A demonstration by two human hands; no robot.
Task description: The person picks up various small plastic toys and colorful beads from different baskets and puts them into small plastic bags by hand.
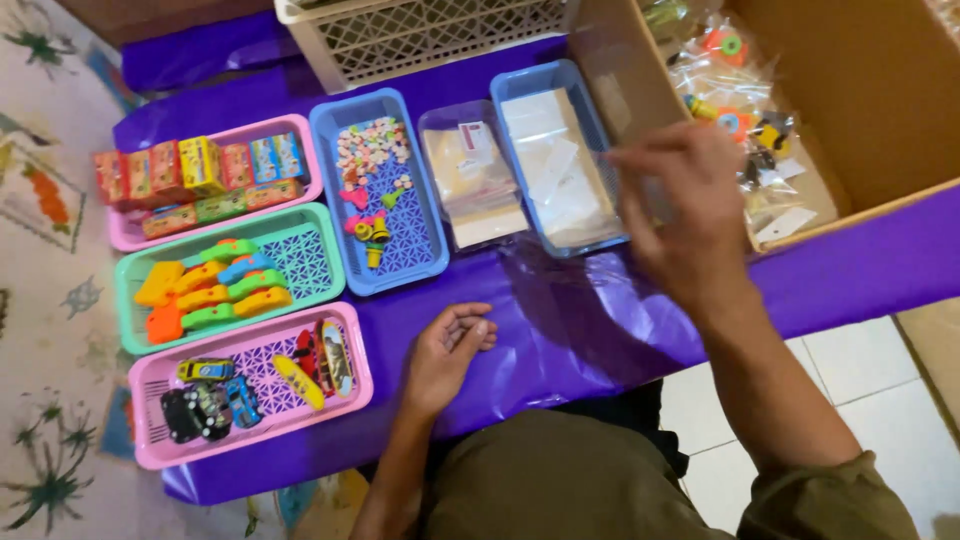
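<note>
My left hand (447, 352) rests palm up on the purple sheet (560, 310), fingers loosely curled and holding nothing. It lies just right of a pink basket of toy cars (352, 345). My right hand (685, 205) is raised over the right edge of a blue basket (520, 82) that holds flat clear bags. Its fingers are pinched on what looks like a small clear plastic bag (655, 200), which is blurred. The hand sits between that basket and a cardboard box (860, 90).
On the sheet there is also a green basket of coloured toy pieces (300, 255), a pink basket of small boxes (128, 232), a blue basket of tiny trinkets (415, 230) and a loose stack of clear bags (470, 175). A white crate (420, 30) stands behind. The cardboard box holds bagged toys (745, 120).
</note>
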